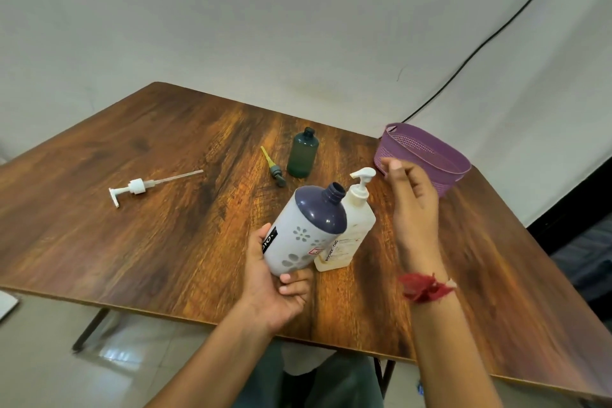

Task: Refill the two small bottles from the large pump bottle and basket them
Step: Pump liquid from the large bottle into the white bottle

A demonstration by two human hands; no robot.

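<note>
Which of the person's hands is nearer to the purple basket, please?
Right. The right hand hovers open just before the purple basket; the left hand grips the navy-topped bottle, farther away.

Bright, diffuse light, seemingly from overhead, leaves only faint shadows on the table (149,225), with small glints on the dark shoulder of the bottle (306,233) held over its near edge. The right hand (414,205) above the table's right side is smeared by motion blur, pale glare lies on the floor tiles (132,354) below its near edge, and the wide lens bows its edges.
</note>
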